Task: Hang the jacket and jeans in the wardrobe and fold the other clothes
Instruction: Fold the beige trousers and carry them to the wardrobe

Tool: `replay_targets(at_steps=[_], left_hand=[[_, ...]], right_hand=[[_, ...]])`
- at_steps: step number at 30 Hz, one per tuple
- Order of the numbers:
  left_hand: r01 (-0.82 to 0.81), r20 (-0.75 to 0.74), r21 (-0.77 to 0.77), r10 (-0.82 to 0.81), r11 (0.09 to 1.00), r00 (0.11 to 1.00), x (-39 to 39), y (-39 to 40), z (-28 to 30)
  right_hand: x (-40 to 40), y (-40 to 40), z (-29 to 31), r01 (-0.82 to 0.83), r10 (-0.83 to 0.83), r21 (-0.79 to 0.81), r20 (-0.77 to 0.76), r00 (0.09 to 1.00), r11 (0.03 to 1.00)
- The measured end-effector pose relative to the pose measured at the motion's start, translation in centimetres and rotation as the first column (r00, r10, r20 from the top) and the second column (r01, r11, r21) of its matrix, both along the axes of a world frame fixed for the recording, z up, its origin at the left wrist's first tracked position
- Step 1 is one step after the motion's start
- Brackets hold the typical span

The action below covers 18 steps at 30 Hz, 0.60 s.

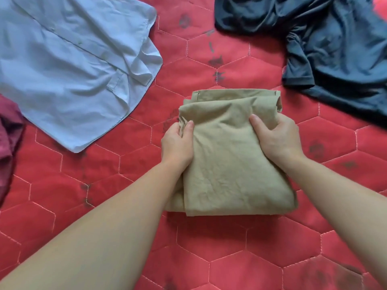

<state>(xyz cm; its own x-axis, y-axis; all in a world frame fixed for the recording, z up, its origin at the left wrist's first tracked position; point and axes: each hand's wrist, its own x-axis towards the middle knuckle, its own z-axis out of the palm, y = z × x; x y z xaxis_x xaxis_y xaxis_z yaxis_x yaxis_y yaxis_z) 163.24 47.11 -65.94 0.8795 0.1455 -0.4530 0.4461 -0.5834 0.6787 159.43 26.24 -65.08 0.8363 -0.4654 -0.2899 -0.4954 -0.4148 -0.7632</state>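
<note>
Head view: a red quilted bedspread (117, 164) with hexagon stitching fills the frame. Near its middle lies a folded khaki garment (228, 164), a thick rectangular bundle with its near edge square to the viewer and its far edge showing stacked layers. Bare bedspread surrounds the bundle on every side, widest toward the viewer and to the left. A light blue button shirt (69, 65) lies spread at the upper left, its hem corner well apart from the bundle. A crumpled dark navy shirt (335, 45) sits at the upper right, its sleeve cuff near the bundle's far right corner. A maroon garment (8, 139) runs off the left edge.

The left hand (178, 141) grips the bundle's left edge, thumb on top and fingers curled under bunched cloth. The right hand (276, 137) grips the right edge, thumb pressed on top, fingers wrapped over the side.
</note>
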Motion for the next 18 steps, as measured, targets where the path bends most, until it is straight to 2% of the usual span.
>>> replay_targets(at_steps=[4,6,10,13,15,18], left_hand=[[0.013,-0.065,0.029,-0.011,0.999,0.998,1.0,-0.1,0.0],[-0.040,-0.111,-0.068,0.032,0.997,0.993,0.8,0.2,0.6],[-0.185,-0.277,-0.372,0.082,0.910,0.958,-1.1,1.6,2.6],[-0.128,-0.265,-0.418,0.014,0.899,0.964,-2.6,2.3,3.0],[-0.088,-0.257,-0.379,-0.013,0.921,0.966,-3.1,2.5,2.5],[-0.069,-0.268,-0.275,-0.007,0.959,0.963,-3.0,2.4,1.5]], right_hand=[[1.1,-0.3,0.2,-0.023,0.022,-0.006,-0.071,0.997,1.000],[1.2,-0.4,1.0,-0.003,0.005,0.037,-0.068,0.998,0.999],[-0.1,0.3,3.6,0.005,-0.003,-0.010,0.185,0.983,1.000],[0.2,1.1,4.3,0.008,-0.001,-0.020,0.324,0.946,1.000],[1.4,1.0,3.1,0.056,-0.048,-0.018,0.291,0.955,0.998],[3.0,0.2,0.7,0.156,-0.153,-0.037,0.076,0.985,0.987]])
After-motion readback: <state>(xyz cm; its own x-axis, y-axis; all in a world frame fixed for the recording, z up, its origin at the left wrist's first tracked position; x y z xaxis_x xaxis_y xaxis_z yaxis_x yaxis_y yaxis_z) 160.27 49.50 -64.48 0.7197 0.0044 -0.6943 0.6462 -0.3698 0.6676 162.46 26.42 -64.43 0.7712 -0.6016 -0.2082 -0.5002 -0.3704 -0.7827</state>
